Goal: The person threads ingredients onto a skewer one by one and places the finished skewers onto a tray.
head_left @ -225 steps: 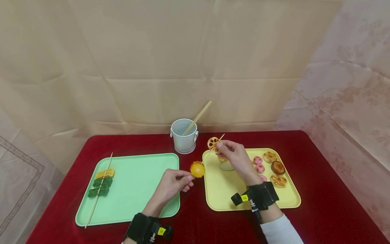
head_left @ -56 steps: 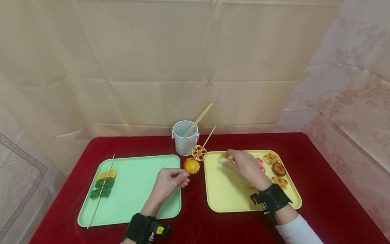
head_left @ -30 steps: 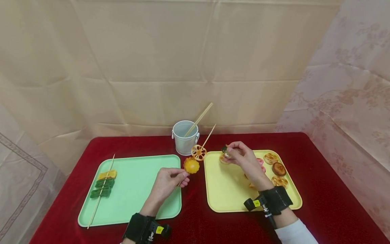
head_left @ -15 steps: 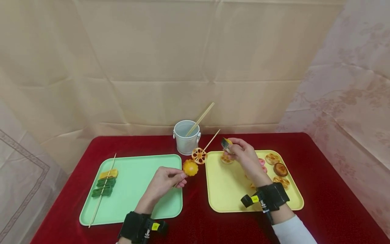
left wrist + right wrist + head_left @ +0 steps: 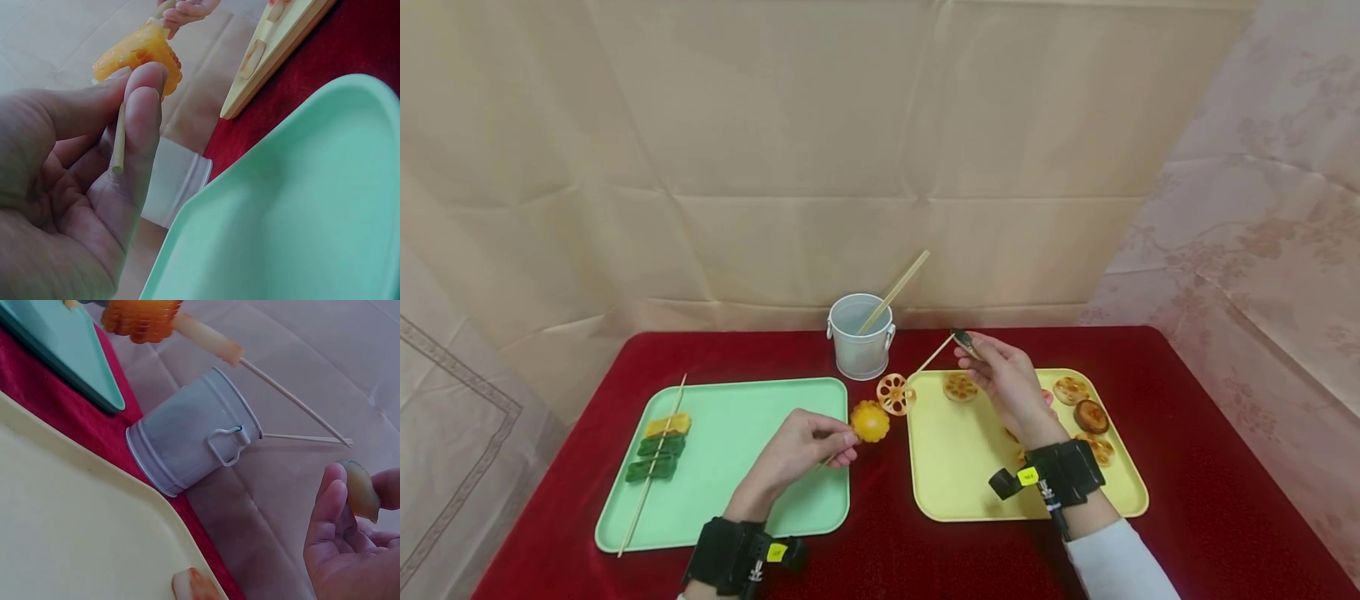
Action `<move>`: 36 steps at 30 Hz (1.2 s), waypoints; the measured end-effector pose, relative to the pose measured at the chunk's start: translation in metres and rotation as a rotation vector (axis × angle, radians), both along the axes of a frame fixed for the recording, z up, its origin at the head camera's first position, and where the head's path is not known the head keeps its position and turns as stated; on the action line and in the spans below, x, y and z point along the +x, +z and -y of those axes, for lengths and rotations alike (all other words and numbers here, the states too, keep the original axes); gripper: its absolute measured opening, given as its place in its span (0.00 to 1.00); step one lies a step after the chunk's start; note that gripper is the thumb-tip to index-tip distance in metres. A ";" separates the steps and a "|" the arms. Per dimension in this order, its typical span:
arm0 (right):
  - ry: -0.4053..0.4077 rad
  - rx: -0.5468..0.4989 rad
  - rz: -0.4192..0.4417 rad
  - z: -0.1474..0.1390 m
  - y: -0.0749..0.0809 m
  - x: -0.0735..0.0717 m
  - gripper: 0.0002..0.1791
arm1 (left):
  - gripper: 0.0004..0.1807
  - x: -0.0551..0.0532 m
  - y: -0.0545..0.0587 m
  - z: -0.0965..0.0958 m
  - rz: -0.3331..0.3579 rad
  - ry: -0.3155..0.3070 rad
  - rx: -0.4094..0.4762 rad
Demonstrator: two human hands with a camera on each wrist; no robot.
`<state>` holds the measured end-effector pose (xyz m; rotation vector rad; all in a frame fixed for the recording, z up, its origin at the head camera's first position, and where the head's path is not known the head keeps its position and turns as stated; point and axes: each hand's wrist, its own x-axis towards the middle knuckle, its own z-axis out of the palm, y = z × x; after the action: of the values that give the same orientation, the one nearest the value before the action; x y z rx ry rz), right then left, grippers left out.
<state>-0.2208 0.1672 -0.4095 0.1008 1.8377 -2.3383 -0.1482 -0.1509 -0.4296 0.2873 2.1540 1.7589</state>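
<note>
The left hand (image 5: 808, 446) reaches in from the lower left, thumb laid over the forefinger, pinching a thin wooden skewer (image 5: 934, 353) near its lower end. The right hand (image 5: 1011, 383) is raised over the far part of the smooth yellow tray (image 5: 955, 492), thumb and fingertips pinching a small wedge-shaped piece (image 5: 361, 494) beside the skewer's tip. On the skewer sit a scalloped, glossy corn round (image 5: 869, 422) and, above it, a flat lotus slice (image 5: 892, 394) ringed with holes, both held up between the yellow tray and the green tray (image 5: 737, 500). The metal bucket (image 5: 860, 354) behind them is pale, with more sticks (image 5: 895, 292) leaning in it. From the head, tip and wedge seem to meet; the right wrist view shows a gap between them, plus the wedge's dark edge against its yellowish flesh and the slice's thickness. Only the left wrist view shows the skewer's blunt end clearly, jutting below the pinching fingers
</note>
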 end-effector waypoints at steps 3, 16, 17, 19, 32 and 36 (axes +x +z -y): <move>-0.009 -0.012 0.008 0.000 0.001 -0.001 0.26 | 0.12 0.000 -0.001 0.000 0.003 -0.021 -0.011; -0.012 -0.043 -0.039 0.003 0.001 -0.003 0.27 | 0.11 0.001 -0.002 -0.003 0.002 -0.032 -0.012; -0.009 -0.041 -0.054 0.003 0.001 -0.003 0.27 | 0.11 0.001 -0.002 -0.003 0.004 -0.031 -0.007; -0.004 -0.028 -0.086 0.002 0.000 -0.002 0.28 | 0.11 0.001 -0.002 -0.004 0.009 -0.030 0.001; -0.016 0.105 -0.133 0.006 0.007 0.000 0.29 | 0.11 0.002 -0.004 -0.009 0.002 -0.005 0.026; -0.045 0.152 -0.110 0.009 0.007 0.001 0.28 | 0.10 0.002 -0.005 -0.012 -0.005 0.015 0.038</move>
<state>-0.2193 0.1583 -0.4022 0.0333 2.0853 -2.2729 -0.1465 -0.1394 -0.4350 0.2863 2.1339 1.8110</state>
